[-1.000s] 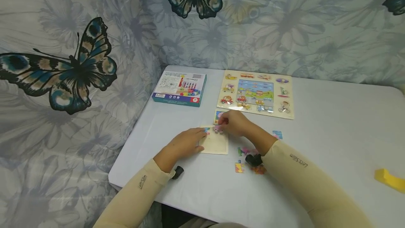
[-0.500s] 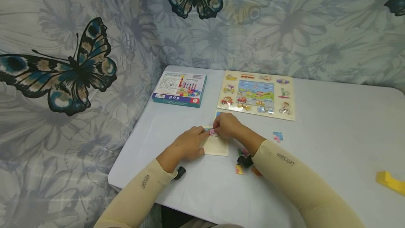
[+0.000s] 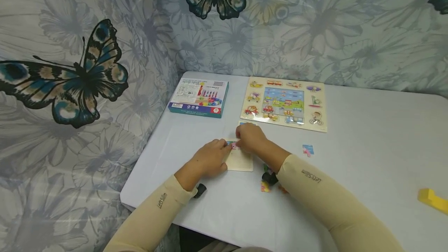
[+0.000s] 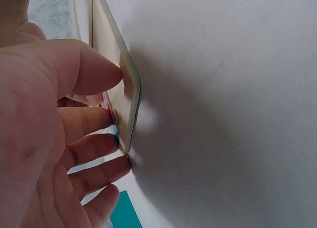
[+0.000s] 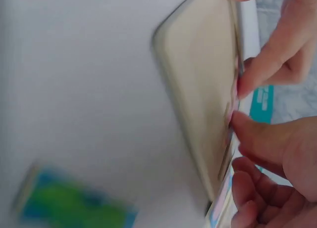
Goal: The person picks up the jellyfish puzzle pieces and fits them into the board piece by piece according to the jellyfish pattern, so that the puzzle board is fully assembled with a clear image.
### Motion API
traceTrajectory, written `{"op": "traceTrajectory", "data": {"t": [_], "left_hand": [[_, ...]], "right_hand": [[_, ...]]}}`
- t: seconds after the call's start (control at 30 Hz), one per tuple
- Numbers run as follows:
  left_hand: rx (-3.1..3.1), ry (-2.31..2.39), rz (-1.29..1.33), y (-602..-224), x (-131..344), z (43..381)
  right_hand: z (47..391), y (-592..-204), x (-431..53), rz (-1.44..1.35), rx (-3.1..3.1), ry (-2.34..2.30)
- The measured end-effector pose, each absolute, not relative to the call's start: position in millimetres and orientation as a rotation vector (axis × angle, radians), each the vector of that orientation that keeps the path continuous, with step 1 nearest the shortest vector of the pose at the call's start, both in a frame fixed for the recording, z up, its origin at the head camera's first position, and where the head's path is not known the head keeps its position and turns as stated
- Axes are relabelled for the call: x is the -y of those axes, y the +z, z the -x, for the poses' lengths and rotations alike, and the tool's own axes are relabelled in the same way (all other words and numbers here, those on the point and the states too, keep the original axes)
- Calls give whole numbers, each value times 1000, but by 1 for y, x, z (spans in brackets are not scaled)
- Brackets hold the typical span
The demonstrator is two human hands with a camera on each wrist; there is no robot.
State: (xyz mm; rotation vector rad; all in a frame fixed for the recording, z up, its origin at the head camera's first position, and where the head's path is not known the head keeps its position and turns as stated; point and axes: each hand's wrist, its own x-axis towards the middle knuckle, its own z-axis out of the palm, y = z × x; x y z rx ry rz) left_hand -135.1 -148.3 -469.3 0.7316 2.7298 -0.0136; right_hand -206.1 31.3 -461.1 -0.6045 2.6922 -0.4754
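A small pale puzzle board (image 3: 239, 163) lies on the white table, its top row partly filled with colourful pieces. My left hand (image 3: 206, 159) rests at its left side; in the left wrist view the thumb (image 4: 101, 72) touches the board's edge and the fingers lie spread over the top corner. A pink puzzle piece (image 3: 235, 147) sits in the top row between both hands' fingertips. My right hand (image 3: 252, 138) pinches this piece at its right side, thumb (image 5: 247, 126) against it and the other fingers curled. Fingers hide much of the piece.
Loose pieces lie to the right: a blue-pink one (image 3: 308, 150), a yellow one (image 3: 265, 186) and others under the right wrist camera (image 3: 269, 178). Behind stand a teal-edged box (image 3: 197, 100) and a large picture puzzle (image 3: 318, 121). A yellow object (image 3: 432, 200) is at far right.
My right hand has moved left and slightly down, bringing the pink piece beside the left fingertips in the top row. The left fingers have shifted slightly right onto the row.
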Motion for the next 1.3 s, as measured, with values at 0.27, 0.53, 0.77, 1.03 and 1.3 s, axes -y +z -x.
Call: {"op": "traceTrajectory", "data": {"t": [0.27, 0.53, 0.77, 1.03, 1.3], "left_hand": [[-2730, 43, -678, -471, 149, 131], [-2745, 56, -710, -471, 151, 128], [-2751, 7, -732, -467, 147, 129], [-2751, -16, -699, -471, 143, 128], [-2711, 32, -731, -465, 138, 128]], "right_hand": [[196, -453, -106, 532, -2801, -440], [180, -451, -202, 333, -2743, -367], [171, -460, -226, 285, -2754, -437], [177, -453, -220, 298, -2719, -548], [192, -436, -168, 407, -2583, -729]]}}
